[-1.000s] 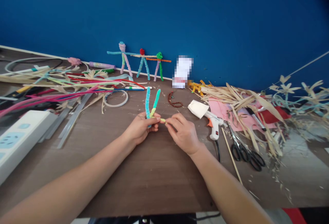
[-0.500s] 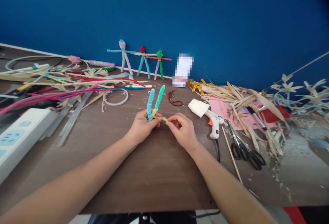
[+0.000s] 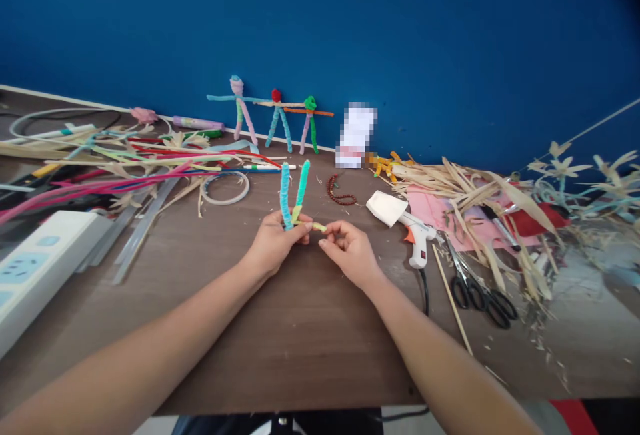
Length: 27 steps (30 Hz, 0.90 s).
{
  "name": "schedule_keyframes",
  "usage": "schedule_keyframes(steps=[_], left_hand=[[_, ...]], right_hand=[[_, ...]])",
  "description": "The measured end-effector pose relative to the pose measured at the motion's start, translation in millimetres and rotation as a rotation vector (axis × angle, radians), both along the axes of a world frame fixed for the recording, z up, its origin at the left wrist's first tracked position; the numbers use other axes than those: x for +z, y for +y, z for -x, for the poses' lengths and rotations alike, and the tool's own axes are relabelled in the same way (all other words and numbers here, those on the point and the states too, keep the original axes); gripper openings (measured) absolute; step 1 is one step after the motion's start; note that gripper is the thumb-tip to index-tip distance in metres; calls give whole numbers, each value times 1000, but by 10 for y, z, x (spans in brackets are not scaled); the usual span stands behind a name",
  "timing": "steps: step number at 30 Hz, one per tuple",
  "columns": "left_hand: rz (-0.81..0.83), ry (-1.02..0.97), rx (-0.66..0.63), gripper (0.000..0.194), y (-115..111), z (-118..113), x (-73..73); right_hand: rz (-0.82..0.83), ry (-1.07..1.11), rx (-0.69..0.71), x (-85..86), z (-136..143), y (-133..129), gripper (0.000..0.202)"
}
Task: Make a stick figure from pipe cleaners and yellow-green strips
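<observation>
Near the middle of the head view, my left hand (image 3: 274, 243) is closed on the base of a pipe-cleaner figure. Two wrapped legs rise from its fingers, a blue one (image 3: 285, 194) and a green one (image 3: 303, 184) that turns yellow low down. A short yellow stem (image 3: 318, 227) sticks out to the right between the hands. My right hand (image 3: 350, 250) is at that stem's tip, its thumb a little apart from the index finger, with nothing plainly gripped.
Three pipe-cleaner figures (image 3: 277, 122) lean on the blue wall. Pipe cleaners (image 3: 165, 168) and a power strip (image 3: 45, 268) lie left. On the right are a glue gun (image 3: 419, 242), scissors (image 3: 480, 295), husk strips (image 3: 450, 185) and a thin stick (image 3: 453, 302); a bead string (image 3: 333, 195) lies behind.
The blue and green legs have tilted left and stand more upright. My left hand has shifted slightly left, and my right thumb has come away from the yellow stem.
</observation>
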<state>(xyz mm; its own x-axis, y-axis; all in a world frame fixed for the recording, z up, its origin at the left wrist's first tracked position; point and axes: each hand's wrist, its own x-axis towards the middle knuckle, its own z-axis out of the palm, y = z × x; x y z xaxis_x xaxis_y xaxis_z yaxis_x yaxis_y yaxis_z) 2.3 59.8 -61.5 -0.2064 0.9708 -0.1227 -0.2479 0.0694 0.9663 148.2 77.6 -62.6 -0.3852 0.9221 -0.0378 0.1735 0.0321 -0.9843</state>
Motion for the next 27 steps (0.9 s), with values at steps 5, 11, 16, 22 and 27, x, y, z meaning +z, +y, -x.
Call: schedule_keyframes(steps=[5, 11, 16, 22, 27], left_hand=[[-15, 36, -33, 15, -11, -7, 5], [-19, 134, -49, 12, -28, -9, 1], [-46, 220, -52, 10, -43, -13, 29], [-103, 342, -54, 7, -75, -19, 71], [-138, 426, -27, 5, -95, -35, 81]], right_hand=[[-132, -95, -72, 6, 4, -6, 14], [-168, -130, -68, 15, -17, 2, 15], [-157, -120, -68, 6, -17, 6, 15], [-63, -26, -67, -18, -16, 19, 17], [-21, 50, -108, -44, 10, 19, 15]])
